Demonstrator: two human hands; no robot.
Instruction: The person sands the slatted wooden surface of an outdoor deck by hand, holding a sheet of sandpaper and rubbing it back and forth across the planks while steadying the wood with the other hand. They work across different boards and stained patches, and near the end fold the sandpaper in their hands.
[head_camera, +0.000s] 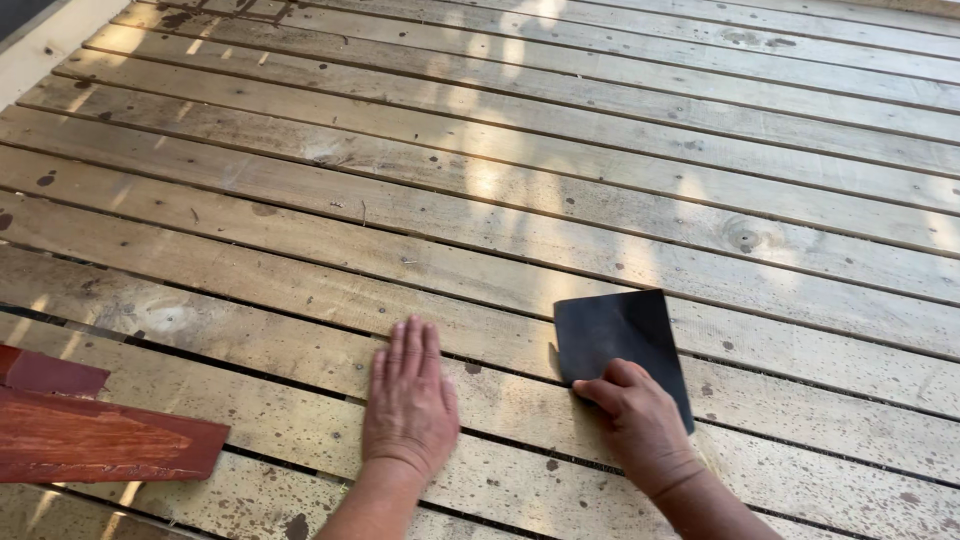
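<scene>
Deck: weathered wooden deck boards (600, 190) run from lower left to upper right across the whole view, with dark gaps between them and dark specks on the grain.
Open room: bare boards stretch ahead of both hands and off to the right; patches of sunlight fall across the far planks.
Edges: a pale strip (50, 45) borders the deck at the upper left corner; the boards carry on past the right and top edges of the view.
Left side: red-brown stained wood pieces (100, 440) lie at the left edge, well apart from the left hand.
Dark sheet: a black, roughly square sanding sheet (615, 335) lies flat on the boards right of centre, in front of the right hand.
Sheet direction: its sides sit slightly skewed to the board lines; its longer run goes from the near right corner up toward the far edge, with the far right corner pointing up and away.
Left hand: the left hand (410, 400) lies palm down, flat on a board, fingers (415, 345) straight and together, holding nothing, just beside the sheet but not touching it.
Right hand: the right hand (640, 420) rests on the sheet's near edge, fingers curled and pressed onto it; the near right part of the sheet is hidden under the hand.
</scene>
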